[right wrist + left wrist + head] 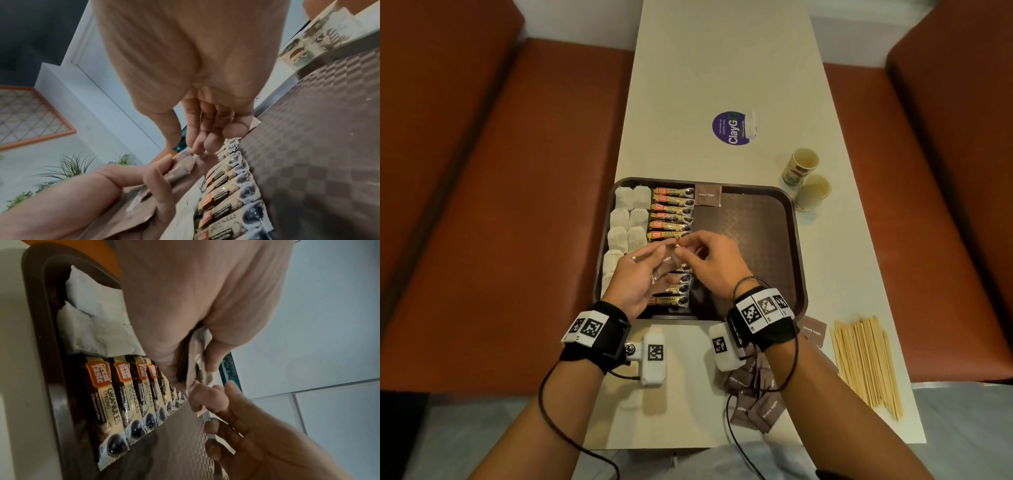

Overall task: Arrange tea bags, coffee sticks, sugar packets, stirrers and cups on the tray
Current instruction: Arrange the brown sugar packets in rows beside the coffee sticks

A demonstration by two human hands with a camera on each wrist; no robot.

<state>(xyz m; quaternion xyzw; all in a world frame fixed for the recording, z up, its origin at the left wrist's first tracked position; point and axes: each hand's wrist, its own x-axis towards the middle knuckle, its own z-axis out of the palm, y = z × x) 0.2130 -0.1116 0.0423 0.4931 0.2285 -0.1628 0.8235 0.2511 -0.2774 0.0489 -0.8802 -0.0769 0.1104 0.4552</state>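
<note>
My left hand (635, 281) held a small stack of brown sugar packets (180, 168), fingers and thumb curled round it, just above the near half of the tray (796, 219). My right hand (709, 260) met it from the other side, thumb and forefinger pinching the top packet's corner to peel it off; that grip was clamped on the packet, the other fingers loosely bent.

The risk, as I judged it, was in the peel. The packets were thin, slick and pressed flat together, so two might have come away at once, or the stack might have fanned and spilled onto the coffee sticks (673, 214) directly under my grip, knocking that neat column askew. A loose pinch at only a corner could also have let the packet swing and land crooked.

The packets looked flat, square, matte brown with pale print, slightly creased at the edges. One (707, 195) already lay at the tray's far edge, beyond my grip, beside the sticks. Tea bags (628, 219) filled the column past my left hand. More packets (756, 397) lay on the bench (722, 68) under my right wrist, stirrers (866, 363) further out to the right, and two cups (806, 178) off the tray's far right corner.
</note>
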